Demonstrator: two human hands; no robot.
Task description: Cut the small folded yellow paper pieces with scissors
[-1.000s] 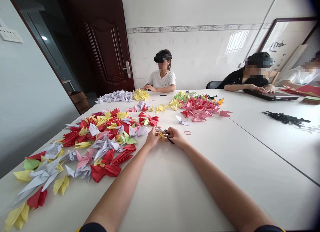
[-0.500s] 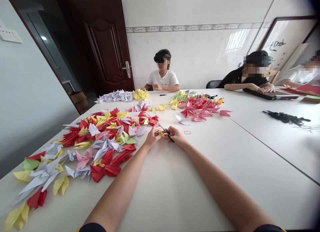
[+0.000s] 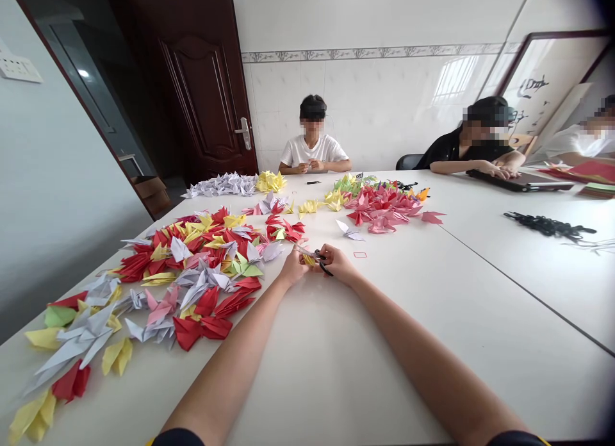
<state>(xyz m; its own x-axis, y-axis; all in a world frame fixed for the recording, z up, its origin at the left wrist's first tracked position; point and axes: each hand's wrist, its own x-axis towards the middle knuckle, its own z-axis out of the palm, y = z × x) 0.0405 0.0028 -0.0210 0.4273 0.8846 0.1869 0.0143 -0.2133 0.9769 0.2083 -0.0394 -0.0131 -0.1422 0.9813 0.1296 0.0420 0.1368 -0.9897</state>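
Observation:
My left hand [image 3: 295, 265] is closed on a small yellow folded paper [image 3: 308, 259] near the middle of the white table [image 3: 312, 363]. Close on its right, my right hand [image 3: 336, 264] grips black-handled scissors [image 3: 325, 266], whose blades point left across the yellow paper. Whether the blades touch the paper is too small to tell. Left of my hands spreads a large heap of folded paper pieces [image 3: 206, 276] in red, yellow, lilac, pink and green. A single lilac paper bird [image 3: 350, 231] lies just beyond my right hand.
Pink and red paper birds [image 3: 384, 209] are piled further back, with lilac ones [image 3: 223, 185] at the far left. Black cords [image 3: 548, 225] lie to the right. Across the table sits a person in white [image 3: 314, 151]; another person rests hands on a black laptop [image 3: 523, 180].
The scissors have turned so their blades lie lower, over the yellow paper. The person opposite has straightened and brought both hands together. The person in black has shifted slightly left.

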